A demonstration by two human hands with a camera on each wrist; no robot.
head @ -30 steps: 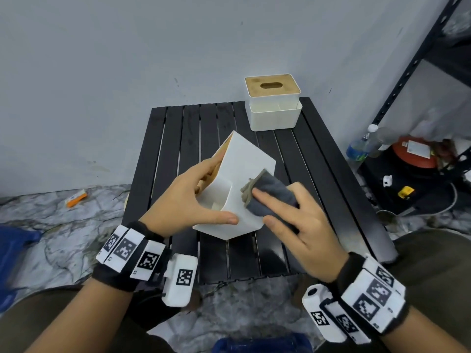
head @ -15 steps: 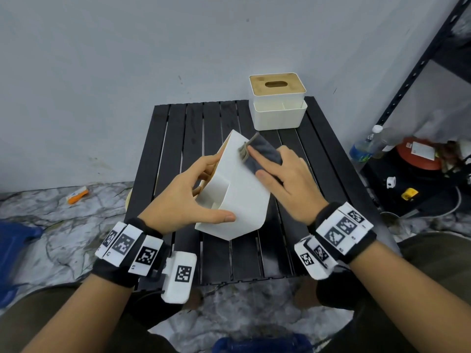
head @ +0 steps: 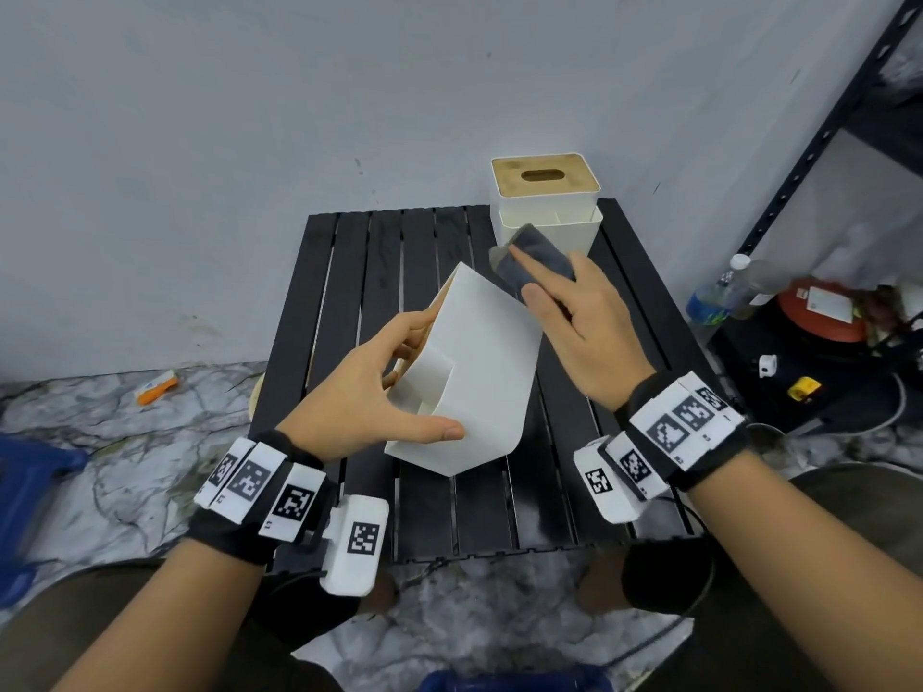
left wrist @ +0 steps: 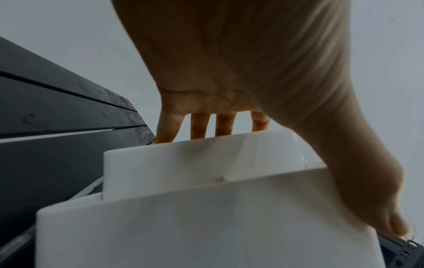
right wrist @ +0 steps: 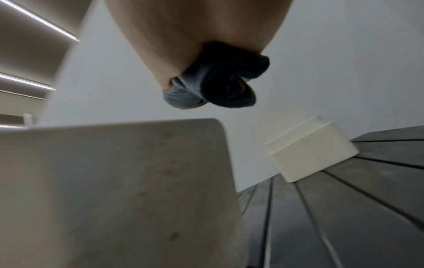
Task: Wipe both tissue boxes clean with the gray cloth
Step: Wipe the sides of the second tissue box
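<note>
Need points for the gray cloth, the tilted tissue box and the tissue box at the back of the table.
gray cloth (head: 537, 254): head view, middle of the bunched fabric.
tilted tissue box (head: 479, 372): head view, broad white face turned upward.
back tissue box (head: 544, 176): head view, wooden lid beside the slot.
</note>
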